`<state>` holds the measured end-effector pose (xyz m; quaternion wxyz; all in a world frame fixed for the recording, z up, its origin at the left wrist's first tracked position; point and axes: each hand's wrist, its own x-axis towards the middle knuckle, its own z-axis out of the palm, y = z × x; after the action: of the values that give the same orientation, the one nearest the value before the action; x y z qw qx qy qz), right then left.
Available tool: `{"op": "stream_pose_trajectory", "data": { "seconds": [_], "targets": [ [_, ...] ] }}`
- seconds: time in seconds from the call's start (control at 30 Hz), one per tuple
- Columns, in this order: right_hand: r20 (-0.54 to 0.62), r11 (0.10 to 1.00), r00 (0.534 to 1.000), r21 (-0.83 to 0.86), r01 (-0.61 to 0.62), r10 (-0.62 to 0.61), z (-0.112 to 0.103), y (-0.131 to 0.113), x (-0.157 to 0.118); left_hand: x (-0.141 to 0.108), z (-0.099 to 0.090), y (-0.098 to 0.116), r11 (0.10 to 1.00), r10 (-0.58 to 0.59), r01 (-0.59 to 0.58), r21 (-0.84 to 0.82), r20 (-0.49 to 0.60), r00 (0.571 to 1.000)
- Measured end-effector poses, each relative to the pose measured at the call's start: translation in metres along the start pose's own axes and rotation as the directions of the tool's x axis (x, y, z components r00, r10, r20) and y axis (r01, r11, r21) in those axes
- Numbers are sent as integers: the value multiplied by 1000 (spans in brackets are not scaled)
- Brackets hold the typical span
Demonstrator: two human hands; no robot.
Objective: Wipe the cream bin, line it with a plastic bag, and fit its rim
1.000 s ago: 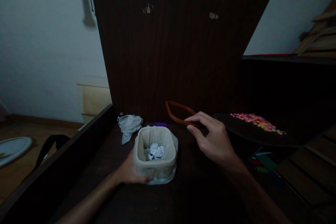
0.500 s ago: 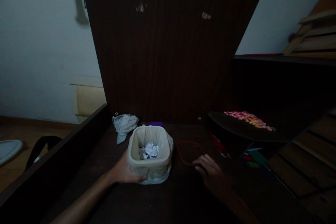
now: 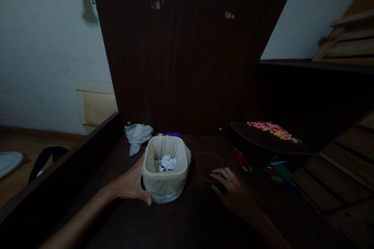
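A small square waste bin [image 3: 165, 179] stands upright on the dark wooden surface, lined with a whitish plastic bag. Crumpled white paper [image 3: 168, 162] lies inside it. At the bin's left side is my left hand [image 3: 133, 181], its thumb held away from the fingers and a gap showing between palm and bin. The fingertips are hidden behind the bin. A reddish-brown rounded-square ring [image 3: 209, 153] lies flat to the right of the bin. My right hand [image 3: 229, 188] reaches over the ring's near right corner with fingers apart; whether they touch it I cannot tell.
Behind the bin lie a crumpled plastic bag [image 3: 138, 135] and a purple item [image 3: 173, 134]. Small bright pieces cover part of a corner shelf [image 3: 242, 134] on the right. A raised side board [image 3: 76, 155] runs along the left, and a tall dark panel [image 3: 181, 58] stands behind.
My left thumb has come off the bin's front and the hand has loosened. My right hand has shifted slightly left, its fingers now further over the ring.
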<state>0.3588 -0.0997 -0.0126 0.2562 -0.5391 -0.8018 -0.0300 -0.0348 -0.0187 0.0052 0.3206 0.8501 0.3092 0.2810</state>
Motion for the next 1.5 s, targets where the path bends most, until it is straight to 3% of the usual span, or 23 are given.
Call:
{"op": "stream_pose_trajectory", "data": {
  "seconds": [0.13,0.27,0.37,0.47,0.57,0.8,1.0,1.13,1.23,1.33,1.5],
  "targets": [
    [13,999,1000,46,23,-23,-11,-20,8,-16,-13,-4,967,-48,34,253,50,998],
    [71,993,994,96,76,-83,-11,-44,15,-38,-18,-13,897,-204,179,403,20,979],
    [125,986,980,88,144,-154,3,-50,18,-52,-13,-24,838,-319,294,460,-25,948],
    [192,976,957,71,207,-217,23,-52,22,-58,-3,-26,823,-307,279,495,-26,952],
    [273,975,936,79,210,-224,34,-54,31,-55,7,-15,823,-283,248,511,-9,959],
    [444,975,891,224,-13,-90,28,-60,53,-45,10,6,914,-246,225,336,18,969],
    [376,897,926,401,-186,24,26,-56,51,-53,5,4,957,-249,251,145,-37,968],
    [328,811,945,551,-195,5,27,-60,48,-49,4,15,962,-258,266,61,-110,960],
    [322,790,946,568,-231,45,33,-62,51,-41,6,23,973,-223,229,19,-161,962],
    [329,844,940,477,-244,86,38,-62,58,-35,9,24,979,-199,205,10,-198,960],
    [386,932,920,352,-85,-62,36,-61,67,-32,14,22,985,-171,162,-54,-294,941]
  ]
}}
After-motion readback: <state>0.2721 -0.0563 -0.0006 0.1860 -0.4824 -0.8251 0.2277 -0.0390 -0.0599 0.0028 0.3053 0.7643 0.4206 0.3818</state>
